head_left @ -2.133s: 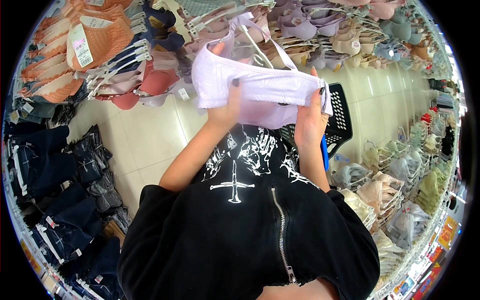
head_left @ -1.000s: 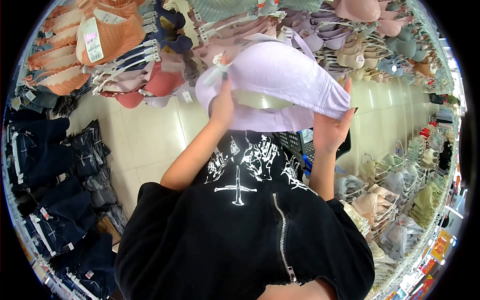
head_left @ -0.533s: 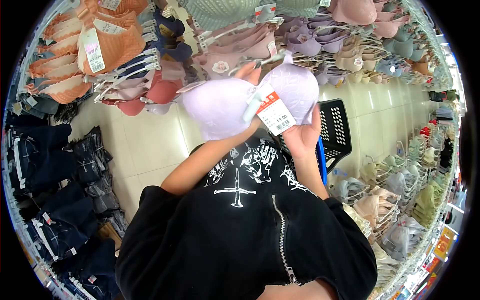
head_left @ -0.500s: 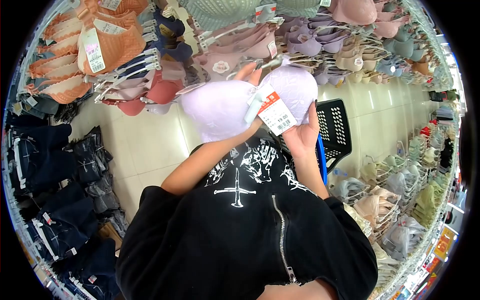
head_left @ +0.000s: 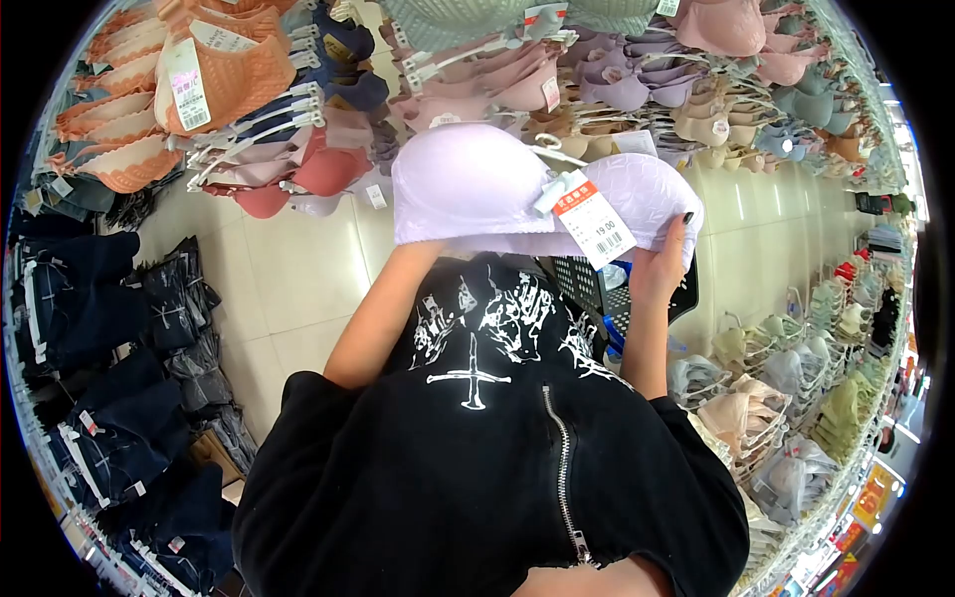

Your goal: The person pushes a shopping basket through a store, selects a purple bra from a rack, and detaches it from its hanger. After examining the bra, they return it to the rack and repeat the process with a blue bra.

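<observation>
orange bras [head_left: 224,75] | navy garments [head_left: 90,298], left | black basket [head_left: 587,284] | tiled floor [head_left: 288,269]
</observation>
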`<state>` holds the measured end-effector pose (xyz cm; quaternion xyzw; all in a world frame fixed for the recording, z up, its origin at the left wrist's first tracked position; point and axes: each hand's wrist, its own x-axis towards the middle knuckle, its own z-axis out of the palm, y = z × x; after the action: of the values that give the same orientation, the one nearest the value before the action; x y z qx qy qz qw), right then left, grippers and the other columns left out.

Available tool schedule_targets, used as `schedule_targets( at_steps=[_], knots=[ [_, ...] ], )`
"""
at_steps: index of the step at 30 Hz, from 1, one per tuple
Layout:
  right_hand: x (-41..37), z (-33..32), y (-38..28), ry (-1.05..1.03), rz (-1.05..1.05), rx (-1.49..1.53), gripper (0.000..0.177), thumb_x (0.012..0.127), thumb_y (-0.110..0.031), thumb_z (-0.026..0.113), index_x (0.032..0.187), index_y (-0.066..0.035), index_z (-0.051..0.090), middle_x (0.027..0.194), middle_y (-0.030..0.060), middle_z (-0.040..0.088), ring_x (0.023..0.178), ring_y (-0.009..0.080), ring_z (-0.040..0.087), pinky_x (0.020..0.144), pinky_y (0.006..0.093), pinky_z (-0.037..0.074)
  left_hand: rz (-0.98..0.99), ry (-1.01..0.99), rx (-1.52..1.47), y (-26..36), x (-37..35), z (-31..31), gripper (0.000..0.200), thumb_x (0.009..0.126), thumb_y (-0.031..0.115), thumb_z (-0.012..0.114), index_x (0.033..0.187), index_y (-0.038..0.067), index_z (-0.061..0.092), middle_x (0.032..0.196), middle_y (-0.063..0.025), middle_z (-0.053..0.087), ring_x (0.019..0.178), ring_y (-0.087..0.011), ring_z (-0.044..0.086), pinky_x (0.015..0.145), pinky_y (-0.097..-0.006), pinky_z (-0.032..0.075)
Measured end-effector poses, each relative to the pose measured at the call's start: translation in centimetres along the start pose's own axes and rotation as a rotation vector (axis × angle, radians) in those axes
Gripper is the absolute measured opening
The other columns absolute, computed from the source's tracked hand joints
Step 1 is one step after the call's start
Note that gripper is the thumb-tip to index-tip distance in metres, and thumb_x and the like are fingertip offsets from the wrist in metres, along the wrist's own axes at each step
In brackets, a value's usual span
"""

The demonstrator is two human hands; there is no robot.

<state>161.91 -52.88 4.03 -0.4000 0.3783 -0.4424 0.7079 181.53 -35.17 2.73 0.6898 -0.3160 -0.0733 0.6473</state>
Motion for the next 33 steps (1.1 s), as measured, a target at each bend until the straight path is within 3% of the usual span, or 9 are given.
schedule_targets(
  at_steps=[3, 5, 7, 10, 18, 22, 26, 30, 33],
  knots=[
    [0.3, -1.6, 1.6, -0.040, -0.190, -0.262, 0.039, 0.092, -0.025, 0.039, 0.122, 0.001, 0.038, 0.123, 0.0115, 0.045, 0.113, 0.0214, 0.044, 0.096, 0.0371, 0.033, 0.085, 0.069, 0.152, -2.6, 0.2, -0.2, 0.037, 0.069, 0.020, 0.063, 0.103, 0.006, 0.055, 0.105, -0.0090, 0.053, 0.102, -0.0230, 0.047, 0.089, -0.0324, 0.036],
    [0.4, -2.6, 2.1, -0.046, -0.198, -0.240, 0.040, 0.093, -0.026, 0.038, 0.122, 0.001, 0.038, 0.123, 0.0116, 0.044, 0.114, 0.0215, 0.043, 0.097, 0.0368, 0.033, 0.141, 0.116, 0.238, -3.8, 0.2, -0.5, 0.035, 0.068, 0.018, 0.063, 0.101, 0.006, 0.056, 0.103, -0.0088, 0.054, 0.100, -0.0230, 0.048, 0.087, -0.0322, 0.037],
    [-1.5, 0.6, -0.3, -0.007, -0.052, 0.041, 0.041, 0.093, -0.027, 0.037, 0.122, 0.002, 0.038, 0.123, 0.0117, 0.044, 0.114, 0.0219, 0.043, 0.097, 0.0368, 0.032, 0.196, 0.167, 0.321, -4.6, 0.4, -1.1, 0.033, 0.068, 0.017, 0.063, 0.099, 0.007, 0.057, 0.101, -0.0086, 0.055, 0.098, -0.0229, 0.049, 0.085, -0.0320, 0.038],
    [-2.4, 0.1, -0.4, -0.003, -0.036, 0.085, 0.041, 0.093, -0.027, 0.035, 0.122, 0.002, 0.038, 0.123, 0.0118, 0.044, 0.114, 0.0224, 0.043, 0.096, 0.0367, 0.032, 0.273, 0.222, 0.442, -4.2, 1.1, -2.4, 0.030, 0.067, 0.014, 0.063, 0.096, 0.007, 0.058, 0.097, -0.0084, 0.056, 0.095, -0.0229, 0.050, 0.082, -0.0317, 0.040],
    [-3.9, -2.1, -0.6, -0.056, -0.010, 0.026, 0.041, 0.094, -0.027, 0.034, 0.123, 0.002, 0.038, 0.125, 0.0125, 0.043, 0.115, 0.0237, 0.042, 0.097, 0.0382, 0.031, 0.322, 0.243, 0.646, -0.6, 2.8, -4.5, 0.024, 0.066, 0.010, 0.060, 0.089, 0.006, 0.060, 0.091, -0.0067, 0.057, 0.093, -0.0236, 0.049, 0.081, -0.0323, 0.039],
    [-4.0, -0.4, -1.5, -0.066, 0.025, 0.088, 0.043, 0.093, -0.027, 0.034, 0.124, 0.003, 0.036, 0.126, 0.0129, 0.042, 0.116, 0.0244, 0.041, 0.097, 0.0391, 0.031, 0.286, 0.147, 0.372, -1.7, 2.5, -2.7, 0.025, 0.065, 0.011, 0.061, 0.089, 0.006, 0.059, 0.094, -0.0047, 0.058, 0.098, -0.0234, 0.048, 0.086, -0.0313, 0.038],
    [-4.0, -1.7, -1.7, -0.118, 0.041, -0.004, 0.043, 0.093, -0.027, 0.035, 0.125, 0.001, 0.035, 0.126, 0.0128, 0.042, 0.116, 0.0253, 0.041, 0.098, 0.0397, 0.031, 0.438, 0.116, 0.681, -0.1, 3.5, -4.9, 0.029, 0.064, 0.009, 0.062, 0.092, 0.006, 0.059, 0.097, -0.0064, 0.056, 0.098, -0.0243, 0.048, 0.084, -0.0313, 0.040],
    [-4.2, -0.7, -2.2, -0.128, 0.057, 0.024, 0.042, 0.093, -0.026, 0.034, 0.127, 0.000, 0.034, 0.127, 0.0140, 0.041, 0.117, 0.0259, 0.040, 0.098, 0.0414, 0.030, 0.275, 0.074, 0.595, -2.1, 3.4, -5.1, 0.031, 0.066, 0.009, 0.064, 0.096, 0.005, 0.059, 0.103, -0.0119, 0.053, 0.098, -0.0235, 0.050, 0.082, -0.0312, 0.041],
    [-3.8, -1.0, -1.4, -0.222, 0.053, 0.132, 0.041, 0.092, -0.021, 0.037, 0.127, 0.000, 0.033, 0.127, 0.0141, 0.041, 0.118, 0.0255, 0.039, 0.099, 0.0412, 0.029, 0.120, 0.017, 0.101, -4.2, 2.2, -4.1, 0.036, 0.068, 0.010, 0.064, 0.102, 0.003, 0.055, 0.106, -0.0112, 0.052, 0.098, -0.0236, 0.051, 0.083, -0.0309, 0.042]
  ],
)
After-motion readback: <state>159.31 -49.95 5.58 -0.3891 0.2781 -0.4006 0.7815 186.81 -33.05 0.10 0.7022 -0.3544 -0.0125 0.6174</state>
